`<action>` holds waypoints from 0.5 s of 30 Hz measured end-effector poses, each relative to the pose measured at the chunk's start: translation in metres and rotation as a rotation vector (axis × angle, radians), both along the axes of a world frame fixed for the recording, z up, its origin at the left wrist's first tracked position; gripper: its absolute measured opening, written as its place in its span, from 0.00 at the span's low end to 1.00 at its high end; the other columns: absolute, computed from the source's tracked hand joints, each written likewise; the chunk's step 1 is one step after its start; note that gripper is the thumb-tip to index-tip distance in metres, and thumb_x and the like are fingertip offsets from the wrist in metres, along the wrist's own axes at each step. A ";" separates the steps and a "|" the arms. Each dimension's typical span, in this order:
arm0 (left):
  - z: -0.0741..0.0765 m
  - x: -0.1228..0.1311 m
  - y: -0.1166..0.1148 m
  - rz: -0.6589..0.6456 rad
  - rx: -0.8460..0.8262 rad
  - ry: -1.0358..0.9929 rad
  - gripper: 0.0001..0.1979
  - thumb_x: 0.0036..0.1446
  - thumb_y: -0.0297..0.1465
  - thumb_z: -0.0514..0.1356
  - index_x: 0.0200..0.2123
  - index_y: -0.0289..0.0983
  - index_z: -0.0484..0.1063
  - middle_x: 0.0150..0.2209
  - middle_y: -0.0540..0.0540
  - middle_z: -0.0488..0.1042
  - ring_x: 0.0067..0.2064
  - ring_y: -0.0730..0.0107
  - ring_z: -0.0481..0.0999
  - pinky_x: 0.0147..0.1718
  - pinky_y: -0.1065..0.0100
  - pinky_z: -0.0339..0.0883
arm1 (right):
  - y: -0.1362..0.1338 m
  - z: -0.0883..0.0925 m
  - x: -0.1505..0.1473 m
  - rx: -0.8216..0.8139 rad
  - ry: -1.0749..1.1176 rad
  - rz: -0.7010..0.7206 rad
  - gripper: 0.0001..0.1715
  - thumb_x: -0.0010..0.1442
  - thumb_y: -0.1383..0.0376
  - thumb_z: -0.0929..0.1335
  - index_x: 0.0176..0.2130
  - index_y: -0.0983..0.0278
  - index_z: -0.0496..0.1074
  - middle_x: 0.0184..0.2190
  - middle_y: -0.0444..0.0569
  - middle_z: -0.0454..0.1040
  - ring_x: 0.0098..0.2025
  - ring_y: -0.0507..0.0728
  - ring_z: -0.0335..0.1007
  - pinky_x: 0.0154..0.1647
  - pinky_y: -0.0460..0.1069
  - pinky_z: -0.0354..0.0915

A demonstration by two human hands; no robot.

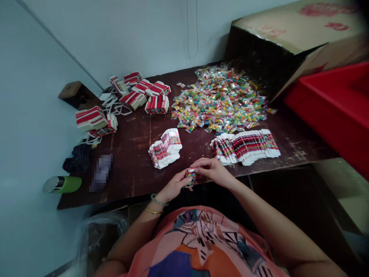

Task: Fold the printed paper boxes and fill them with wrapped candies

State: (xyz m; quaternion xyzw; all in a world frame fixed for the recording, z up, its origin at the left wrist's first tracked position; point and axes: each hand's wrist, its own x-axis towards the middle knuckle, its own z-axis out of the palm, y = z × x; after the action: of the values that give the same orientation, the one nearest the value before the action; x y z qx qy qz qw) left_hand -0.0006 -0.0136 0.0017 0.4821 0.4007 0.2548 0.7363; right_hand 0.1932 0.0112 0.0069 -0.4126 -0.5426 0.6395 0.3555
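Observation:
Just past the table's front edge, my left hand (175, 186) grips a small printed carton (190, 179) with red and coloured markings. The fingers of my right hand (211, 169) pinch the carton's upper end, where a white flap shows. Beyond my hands lies a fanned stack of flat printed cartons (165, 149). A longer fanned row of the same flat cartons (248, 147) rests to the right. Behind it spreads a large heap of clear candy packets (219, 100) filled with colourful pieces.
Bundles of red-and-white cartons (132, 100) sit at the back left, near white straps (115, 105). A green bottle (67, 184) lies at the left corner by a dark cloth (77, 158). On the right, a red bin (331, 111) and a big cardboard box (276, 38) flank the table (127, 154).

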 end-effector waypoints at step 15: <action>-0.005 0.031 -0.008 -0.054 -0.175 -0.125 0.26 0.58 0.44 0.57 0.57 0.38 0.65 0.47 0.40 0.72 0.42 0.60 0.74 0.34 0.65 0.70 | -0.037 -0.008 0.037 0.233 -0.302 -0.123 0.13 0.60 0.58 0.67 0.42 0.60 0.78 0.41 0.52 0.77 0.43 0.58 0.73 0.47 0.54 0.69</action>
State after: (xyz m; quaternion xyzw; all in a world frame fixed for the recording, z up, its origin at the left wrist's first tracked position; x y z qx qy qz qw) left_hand 0.0307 -0.0214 -0.0034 0.4097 0.3614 0.2284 0.8058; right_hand 0.2304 -0.0256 -0.0008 -0.4922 -0.6340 0.4804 0.3536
